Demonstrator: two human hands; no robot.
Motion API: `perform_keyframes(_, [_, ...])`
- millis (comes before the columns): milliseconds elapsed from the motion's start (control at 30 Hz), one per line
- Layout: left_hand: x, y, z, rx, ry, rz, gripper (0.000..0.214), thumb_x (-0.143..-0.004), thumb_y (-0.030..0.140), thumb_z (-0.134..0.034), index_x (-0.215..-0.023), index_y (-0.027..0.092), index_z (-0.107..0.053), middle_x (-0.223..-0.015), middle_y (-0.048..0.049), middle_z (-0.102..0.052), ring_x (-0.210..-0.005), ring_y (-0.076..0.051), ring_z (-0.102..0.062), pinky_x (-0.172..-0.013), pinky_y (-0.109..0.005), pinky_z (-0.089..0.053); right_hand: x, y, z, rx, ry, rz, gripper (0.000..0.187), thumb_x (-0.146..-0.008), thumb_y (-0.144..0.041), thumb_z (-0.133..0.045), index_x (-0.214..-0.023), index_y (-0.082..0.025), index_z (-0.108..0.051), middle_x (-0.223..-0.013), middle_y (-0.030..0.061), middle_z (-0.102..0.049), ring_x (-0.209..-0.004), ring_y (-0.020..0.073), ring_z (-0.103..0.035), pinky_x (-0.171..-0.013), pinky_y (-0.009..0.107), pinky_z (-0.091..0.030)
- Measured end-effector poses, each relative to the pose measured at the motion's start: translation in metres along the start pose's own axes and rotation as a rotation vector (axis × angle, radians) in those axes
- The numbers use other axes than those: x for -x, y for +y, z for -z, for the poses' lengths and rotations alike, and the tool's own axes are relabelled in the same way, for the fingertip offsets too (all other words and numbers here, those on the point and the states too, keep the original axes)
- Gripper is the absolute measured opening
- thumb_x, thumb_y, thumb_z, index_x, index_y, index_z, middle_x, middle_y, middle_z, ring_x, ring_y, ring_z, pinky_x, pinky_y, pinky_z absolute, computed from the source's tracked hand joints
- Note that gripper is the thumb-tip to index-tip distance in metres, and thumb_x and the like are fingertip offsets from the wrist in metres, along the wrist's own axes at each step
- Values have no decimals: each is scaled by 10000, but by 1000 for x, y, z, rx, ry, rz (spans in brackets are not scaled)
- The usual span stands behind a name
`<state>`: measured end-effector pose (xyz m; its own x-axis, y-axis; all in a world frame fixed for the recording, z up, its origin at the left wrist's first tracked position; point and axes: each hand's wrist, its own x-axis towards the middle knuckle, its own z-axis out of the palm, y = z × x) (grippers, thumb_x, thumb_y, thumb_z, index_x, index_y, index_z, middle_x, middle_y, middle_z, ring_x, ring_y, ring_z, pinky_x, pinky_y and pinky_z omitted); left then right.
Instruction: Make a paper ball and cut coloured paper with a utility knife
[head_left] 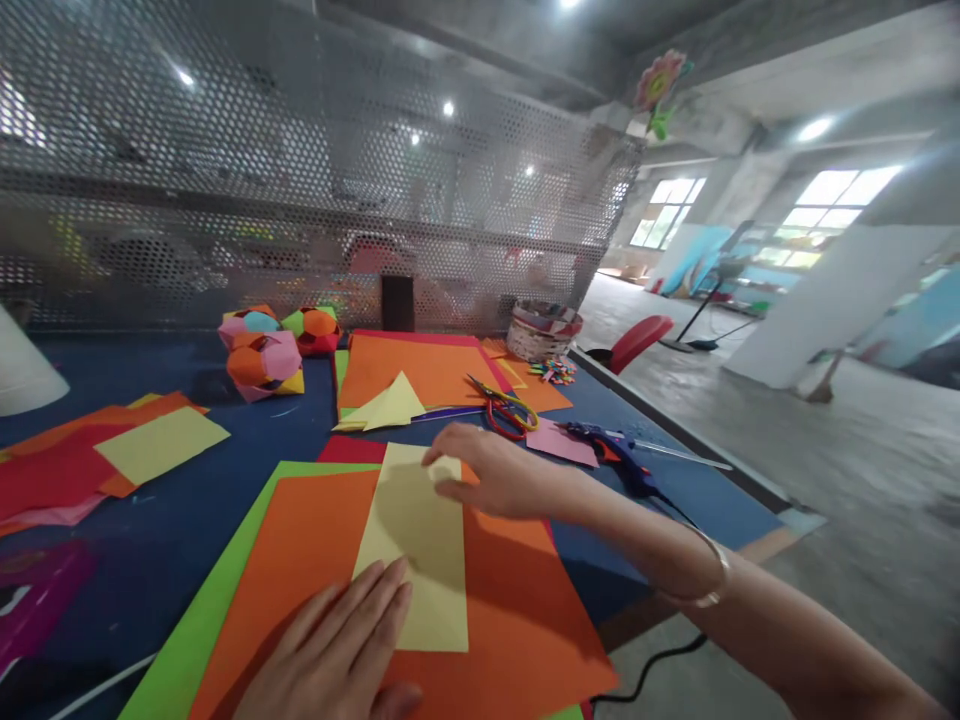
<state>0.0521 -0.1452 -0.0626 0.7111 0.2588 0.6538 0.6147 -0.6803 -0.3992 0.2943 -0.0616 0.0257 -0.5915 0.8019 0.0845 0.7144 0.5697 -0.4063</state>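
Observation:
A pale yellow strip of paper (pixel 424 540) lies lengthwise on a large orange sheet (pixel 289 540), with a green sheet (pixel 217 575) showing beneath. My left hand (pixel 330 645) rests flat with its fingers stretched out, the fingertips on the strip's lower left part. Over the strip's far end is my right hand (pixel 487 472), its fingers curved and the thumb apart, with nothing between them. Whether its fingertips touch the paper I cannot tell. Just beyond lie scissors (pixel 511 412) with red and yellow handles and a folded pale yellow piece of paper (pixel 394 402).
A blue glue gun (pixel 626 460) lies at right beside a pink paper (pixel 562 442). Farther back stand a woven basket (pixel 544 332) and small coloured pieces (pixel 555 371). Folded paper balls (pixel 264 362) sit back left, above loose coloured papers (pixel 60 465). A perforated metal panel (pixel 300 220) borders the table.

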Motion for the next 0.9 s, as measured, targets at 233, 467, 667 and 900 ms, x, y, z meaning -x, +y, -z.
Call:
perform_keyframes(233, [6,1,4,92,7,54,386,-1062,399,-414,-1136,140,-690,-1123,-24,-801,-992,-143,-755,-833,-282,-551,64,-28,-20,59,-155,237,625,-902,-336,-759,-1450,-122,-548,-1479,177,-594,-1371,272,-561,-1148,387,-453])
perform_keyframes(467, [20,6,-1,116,-64,128,427,-1007,391,-475,-1309,124,-615,-1206,-65,-774,-1030,-182,-758,-866,-287,-576,64,-45,-41,361,-15,386,369,-942,-186,-638,-1301,-108,-603,-1126,146,-747,-1106,250,-707,-916,337,-577])
perform_keyframes(667, [17,10,0,164,-98,192,442,-1004,421,-506,-1345,155,-600,-1231,-47,-766,-1062,-186,-757,-858,-270,-596,56,-34,-60,505,23,399,223,-984,-91,-571,-1194,-62,-642,-1099,151,-755,-1025,250,-722,-872,353,-596])
perform_keyframes(900, [16,0,10,139,-14,147,388,-999,292,-443,-1295,145,-645,-1244,-71,-758,-1126,-195,-733,-1027,-294,-532,66,-22,-43,299,159,550,297,-1080,-161,-435,-1279,-108,-649,-1290,96,-734,-1259,228,-635,-1081,358,-513])
